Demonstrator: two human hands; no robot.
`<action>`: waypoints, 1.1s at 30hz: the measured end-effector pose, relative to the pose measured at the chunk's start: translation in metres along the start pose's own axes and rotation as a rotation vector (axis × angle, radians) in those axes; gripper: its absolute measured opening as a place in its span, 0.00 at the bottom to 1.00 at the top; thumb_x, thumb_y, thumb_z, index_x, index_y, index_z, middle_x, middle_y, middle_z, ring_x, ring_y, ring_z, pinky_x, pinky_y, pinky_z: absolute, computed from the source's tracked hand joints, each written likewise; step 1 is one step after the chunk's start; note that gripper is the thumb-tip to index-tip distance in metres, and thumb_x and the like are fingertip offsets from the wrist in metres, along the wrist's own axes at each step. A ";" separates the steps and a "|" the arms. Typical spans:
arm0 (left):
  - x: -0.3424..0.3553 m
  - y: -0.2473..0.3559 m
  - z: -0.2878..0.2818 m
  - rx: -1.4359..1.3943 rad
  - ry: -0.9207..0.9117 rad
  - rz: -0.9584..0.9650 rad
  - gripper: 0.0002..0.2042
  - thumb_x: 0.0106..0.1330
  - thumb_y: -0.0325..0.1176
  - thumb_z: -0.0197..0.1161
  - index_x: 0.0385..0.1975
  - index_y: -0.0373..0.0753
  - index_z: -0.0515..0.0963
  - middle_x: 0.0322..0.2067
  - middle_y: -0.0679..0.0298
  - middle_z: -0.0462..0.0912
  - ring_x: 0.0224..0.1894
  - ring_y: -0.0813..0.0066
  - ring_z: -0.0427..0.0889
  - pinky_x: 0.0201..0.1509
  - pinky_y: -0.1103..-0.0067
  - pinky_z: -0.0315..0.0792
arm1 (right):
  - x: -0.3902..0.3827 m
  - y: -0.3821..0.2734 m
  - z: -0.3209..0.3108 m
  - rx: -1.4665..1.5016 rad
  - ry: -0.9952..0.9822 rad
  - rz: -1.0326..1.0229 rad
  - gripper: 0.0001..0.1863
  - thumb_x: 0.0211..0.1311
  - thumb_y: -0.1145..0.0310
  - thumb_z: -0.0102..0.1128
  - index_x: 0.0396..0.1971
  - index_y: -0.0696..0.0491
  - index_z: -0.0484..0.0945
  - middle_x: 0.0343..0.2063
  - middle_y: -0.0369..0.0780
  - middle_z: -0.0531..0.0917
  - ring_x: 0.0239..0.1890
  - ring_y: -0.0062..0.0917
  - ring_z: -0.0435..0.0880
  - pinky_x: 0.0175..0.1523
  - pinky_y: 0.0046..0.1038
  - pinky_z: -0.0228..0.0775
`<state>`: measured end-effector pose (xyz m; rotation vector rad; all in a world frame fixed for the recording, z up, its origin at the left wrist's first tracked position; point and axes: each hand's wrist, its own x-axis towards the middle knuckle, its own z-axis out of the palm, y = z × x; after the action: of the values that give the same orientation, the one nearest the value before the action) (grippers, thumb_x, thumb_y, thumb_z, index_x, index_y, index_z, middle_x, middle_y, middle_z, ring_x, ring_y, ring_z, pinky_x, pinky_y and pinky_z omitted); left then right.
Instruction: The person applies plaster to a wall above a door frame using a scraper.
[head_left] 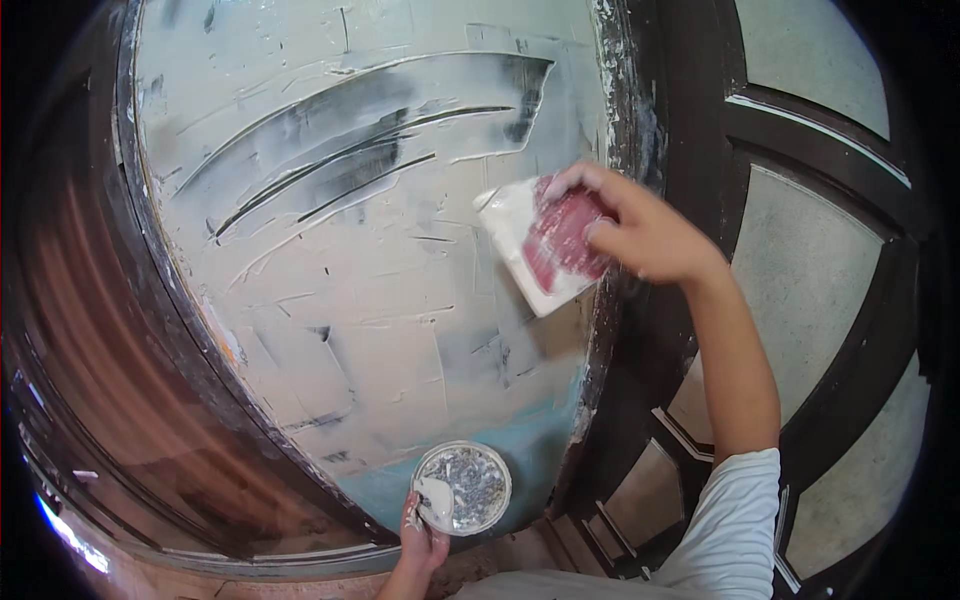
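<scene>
My right hand (648,228) grips a red putty spreader (572,240), its far edge loaded with white putty (515,222). The spreader is at the right part of the wall panel (390,290); I cannot tell whether its edge presses on the surface. Low down in front of the panel, my left hand (424,542) holds a round, pale-rimmed container (478,492) by its left side. Its inside is grey and speckled, and a lump of white putty (436,500) lies at the left edge. Dark curved streaks (380,125) show through the putty higher up.
A dark wooden frame with white smears (622,110) borders the panel on the right. Beyond it stands a dark panelled door (800,260) with pale panes. On the left is glossy brown woodwork (130,340). The panel's lower part is bluish (540,450).
</scene>
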<state>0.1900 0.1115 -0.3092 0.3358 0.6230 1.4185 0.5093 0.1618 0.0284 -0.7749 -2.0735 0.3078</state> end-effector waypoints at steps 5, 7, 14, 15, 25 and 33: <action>0.009 -0.001 0.022 -0.030 -0.156 -0.039 0.18 0.70 0.41 0.44 0.52 0.37 0.68 0.52 0.60 0.73 0.54 0.67 0.72 0.61 0.70 0.64 | -0.024 0.010 0.061 -0.146 -0.121 -0.159 0.12 0.44 0.76 0.48 0.32 0.56 0.76 0.29 0.45 0.77 0.38 0.39 0.75 0.45 0.33 0.67; 0.013 0.000 0.033 -0.023 -0.154 -0.008 0.18 0.70 0.41 0.44 0.53 0.37 0.68 0.52 0.60 0.73 0.54 0.67 0.72 0.61 0.70 0.64 | -0.043 0.024 0.089 -0.042 -0.116 -0.077 0.11 0.45 0.76 0.49 0.30 0.57 0.76 0.29 0.44 0.78 0.35 0.34 0.76 0.43 0.30 0.67; 0.011 -0.001 0.040 -0.108 -0.132 0.110 0.17 0.70 0.43 0.44 0.50 0.39 0.69 0.46 0.61 0.77 0.49 0.67 0.76 0.57 0.69 0.69 | -0.098 0.104 0.168 0.541 -0.038 0.476 0.08 0.53 0.79 0.47 0.31 0.61 0.76 0.29 0.35 0.79 0.35 0.14 0.73 0.42 0.19 0.66; 0.009 -0.004 0.039 -0.105 -0.126 0.110 0.18 0.70 0.43 0.44 0.51 0.39 0.69 0.46 0.61 0.77 0.49 0.66 0.76 0.57 0.69 0.69 | -0.103 0.114 0.175 0.535 -0.012 0.466 0.08 0.53 0.79 0.47 0.30 0.61 0.76 0.28 0.35 0.79 0.33 0.15 0.74 0.40 0.20 0.68; -0.012 -0.026 0.024 0.006 -0.153 0.187 0.22 0.70 0.43 0.42 0.60 0.41 0.59 0.55 0.61 0.68 0.57 0.67 0.69 0.61 0.69 0.64 | -0.109 0.119 0.181 0.209 0.425 0.350 0.10 0.52 0.79 0.49 0.34 0.61 0.76 0.29 0.41 0.80 0.35 0.20 0.77 0.44 0.23 0.69; -0.023 -0.017 0.026 -0.107 -0.023 0.207 0.17 0.69 0.43 0.47 0.49 0.39 0.70 0.45 0.64 0.77 0.47 0.69 0.76 0.55 0.72 0.69 | -0.127 0.101 0.194 0.346 0.632 0.167 0.16 0.60 0.74 0.52 0.47 0.63 0.70 0.41 0.46 0.77 0.45 0.28 0.77 0.52 0.28 0.67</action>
<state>0.2184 0.0906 -0.2942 0.3385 0.5018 1.6376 0.4483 0.1730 -0.2167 -0.7170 -1.3231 0.4350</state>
